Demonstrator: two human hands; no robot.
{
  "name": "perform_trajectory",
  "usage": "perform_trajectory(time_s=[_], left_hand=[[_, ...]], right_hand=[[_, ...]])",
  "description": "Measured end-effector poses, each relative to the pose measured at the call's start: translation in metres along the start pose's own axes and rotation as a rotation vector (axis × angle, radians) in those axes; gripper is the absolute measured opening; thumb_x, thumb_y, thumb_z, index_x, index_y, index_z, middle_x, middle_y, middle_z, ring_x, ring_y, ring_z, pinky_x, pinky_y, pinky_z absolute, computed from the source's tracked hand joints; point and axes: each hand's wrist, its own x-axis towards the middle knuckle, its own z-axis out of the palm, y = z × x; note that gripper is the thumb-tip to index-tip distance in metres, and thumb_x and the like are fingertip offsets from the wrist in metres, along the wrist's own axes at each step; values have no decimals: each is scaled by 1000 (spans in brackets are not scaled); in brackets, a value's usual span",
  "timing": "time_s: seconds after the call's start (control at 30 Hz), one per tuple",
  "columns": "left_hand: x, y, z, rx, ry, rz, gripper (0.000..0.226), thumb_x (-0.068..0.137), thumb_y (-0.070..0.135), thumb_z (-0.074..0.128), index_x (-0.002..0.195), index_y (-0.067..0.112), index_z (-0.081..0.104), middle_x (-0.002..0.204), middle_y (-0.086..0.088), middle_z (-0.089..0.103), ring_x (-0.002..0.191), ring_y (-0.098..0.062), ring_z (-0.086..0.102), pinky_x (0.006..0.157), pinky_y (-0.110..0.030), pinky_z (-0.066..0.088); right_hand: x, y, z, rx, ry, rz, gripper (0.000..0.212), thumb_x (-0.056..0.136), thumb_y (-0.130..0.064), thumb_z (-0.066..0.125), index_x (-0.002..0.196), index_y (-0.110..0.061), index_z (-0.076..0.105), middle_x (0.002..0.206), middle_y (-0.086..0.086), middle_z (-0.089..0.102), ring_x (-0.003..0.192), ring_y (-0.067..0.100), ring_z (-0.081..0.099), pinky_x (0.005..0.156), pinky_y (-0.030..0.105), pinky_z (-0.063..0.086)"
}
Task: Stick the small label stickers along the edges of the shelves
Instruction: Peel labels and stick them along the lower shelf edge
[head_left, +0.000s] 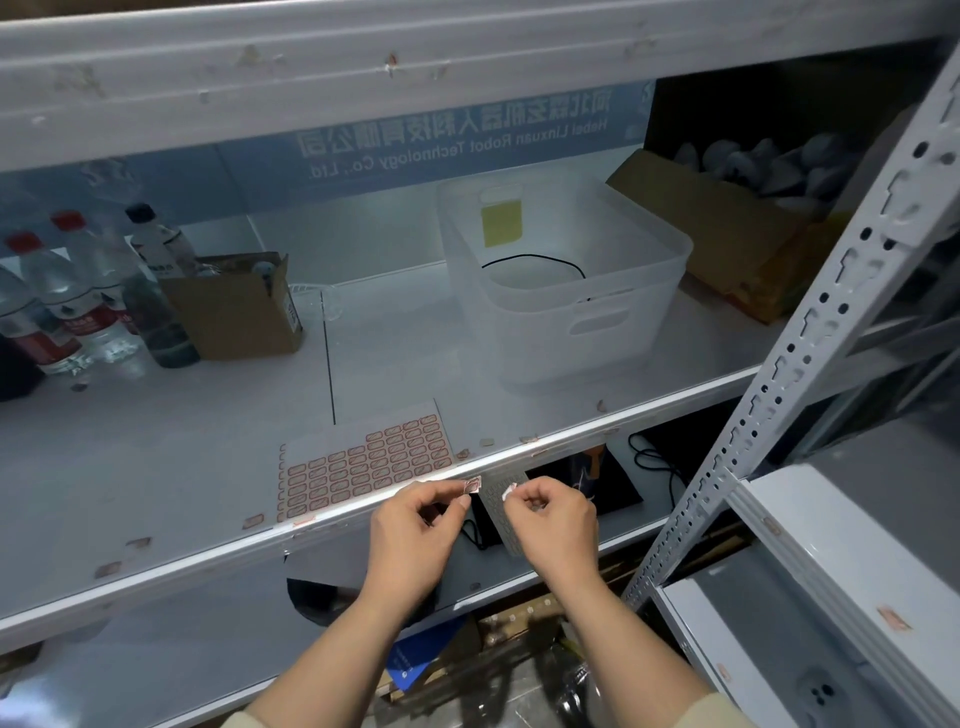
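A sheet of small red-bordered label stickers (363, 465) lies on the white shelf, near its front edge (208, 553). My left hand (415, 525) pinches one small sticker (471, 485) between thumb and forefinger, just in front of the shelf edge. My right hand (553, 519) is close beside it, fingertips pinched on a small white scrap (509, 491). Both hands hover a little below the edge. Several stickers are stuck along the shelf surface near the edge, such as one (253, 521) left of the sheet.
On the shelf stand a translucent plastic bin (561, 275), a small open cardboard box (234, 306), several water bottles (67, 306) at left and a cardboard box (727, 234) at back right. A perforated grey upright (800, 358) runs diagonally at right. Lower shelves hold dark items.
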Motion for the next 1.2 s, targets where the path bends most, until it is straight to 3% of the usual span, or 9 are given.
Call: perform_trajectory(time_s=[0.17, 0.3, 0.43, 0.57, 0.7, 0.87, 1.0, 1.13, 1.2], left_hand=[[-5, 1, -1, 160, -1, 163, 21, 83, 20, 83, 96, 36, 79, 89, 15, 71, 78, -5, 63, 66, -7, 46], [-8, 4, -3, 257, -17, 237, 23, 80, 26, 84, 98, 39, 79, 88, 18, 68, 77, -8, 63, 69, -25, 55], [-12, 8, -7, 290, -6, 293, 20, 80, 29, 85, 95, 41, 78, 86, 19, 67, 74, -7, 62, 65, -29, 56], [-15, 7, -12, 296, 18, 310, 15, 82, 30, 84, 93, 39, 79, 85, 21, 68, 75, -6, 62, 63, -23, 54], [-13, 6, -14, 266, 34, 335, 12, 82, 24, 84, 89, 33, 81, 80, 18, 69, 80, -9, 62, 64, -10, 46], [-10, 9, -5, 140, 62, 225, 10, 84, 24, 83, 86, 33, 82, 79, 17, 71, 79, -8, 64, 65, -11, 46], [-8, 12, 3, -25, 27, 118, 10, 84, 25, 82, 82, 34, 81, 79, 11, 76, 77, -14, 68, 70, -31, 56], [-4, 14, 8, -80, -21, 53, 8, 86, 27, 81, 85, 35, 81, 82, 8, 78, 81, -20, 71, 76, -42, 60], [-3, 16, 11, -80, -30, 64, 8, 86, 29, 81, 85, 37, 81, 82, 9, 78, 81, -20, 71, 75, -39, 61]], right_hand=[[-9, -15, 1, 31, -46, -49, 12, 78, -39, 73, 67, -38, 72, 64, -18, 70, 65, -3, 64, 57, 15, 45], [-14, -21, -1, 34, -80, -68, 13, 79, -35, 77, 67, -38, 72, 59, -22, 67, 62, -11, 62, 48, 6, 37], [-18, -23, -1, 53, -113, -77, 7, 79, -33, 77, 73, -36, 78, 66, -17, 72, 68, -4, 66, 59, 13, 45], [-20, -24, 0, 100, -149, -118, 28, 80, -33, 79, 60, -52, 72, 71, -28, 72, 70, -8, 67, 58, 8, 43], [-20, -21, 0, 245, -218, -120, 7, 80, -29, 81, 77, -36, 82, 65, -17, 73, 58, -3, 64, 59, 18, 48], [-19, -15, -8, 272, -153, -126, 9, 83, -35, 77, 87, -28, 82, 77, -7, 76, 71, 11, 70, 65, 34, 57], [-16, -10, -15, 260, -100, -153, 17, 83, -35, 81, 98, -34, 73, 94, -5, 75, 66, 10, 62, 66, 33, 55], [-12, -9, -20, 231, -157, -159, 5, 87, -35, 78, 90, -32, 75, 81, -1, 76, 59, 13, 66, 63, 43, 61], [-11, -8, -22, 217, -149, -162, 5, 88, -35, 77, 86, -31, 75, 77, 0, 75, 64, 18, 69, 66, 45, 62]])
